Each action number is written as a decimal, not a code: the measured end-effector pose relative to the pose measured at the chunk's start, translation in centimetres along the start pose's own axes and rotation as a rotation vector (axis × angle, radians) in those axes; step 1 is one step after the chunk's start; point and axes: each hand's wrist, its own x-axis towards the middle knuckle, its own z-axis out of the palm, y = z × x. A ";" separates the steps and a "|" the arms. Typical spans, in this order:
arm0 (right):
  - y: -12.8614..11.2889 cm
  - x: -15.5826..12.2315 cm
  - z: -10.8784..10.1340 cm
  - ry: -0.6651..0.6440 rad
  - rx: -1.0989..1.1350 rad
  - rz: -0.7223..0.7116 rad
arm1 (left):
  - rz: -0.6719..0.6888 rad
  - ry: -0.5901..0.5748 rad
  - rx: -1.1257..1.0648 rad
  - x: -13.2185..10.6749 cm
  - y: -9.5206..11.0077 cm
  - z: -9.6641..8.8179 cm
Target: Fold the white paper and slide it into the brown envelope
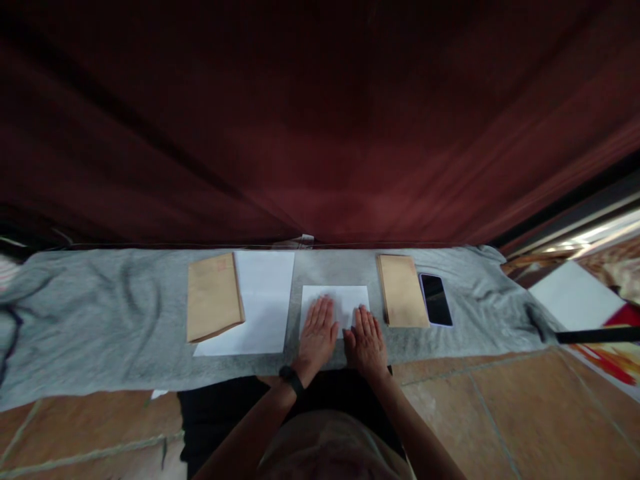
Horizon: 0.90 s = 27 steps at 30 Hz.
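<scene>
A white sheet of paper [345, 297], wider than it is deep, lies flat in front of me; whether it is folded I cannot tell. My left hand [317, 332] rests flat on its left part, fingers stretched out and pointing away from me. On the right part lies my right hand [367, 340], also flat, with its fingers extended. Both palms face down and grip nothing. The near edge of the paper is partly hidden under the hands.
Left of my hands, brown envelopes [213, 293] overlap larger white paper [265, 300]. To the right are a stack of brown envelopes [404, 291] and a phone [437, 300]. Grey cloth [145, 307] covers the narrow surface. A dark red upright surface [320, 167] stands behind it.
</scene>
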 end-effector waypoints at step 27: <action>0.0 0.2 -0.3 -0.030 0.006 0.014 | -0.126 -0.013 0.099 -4.2 -1.3 -2.0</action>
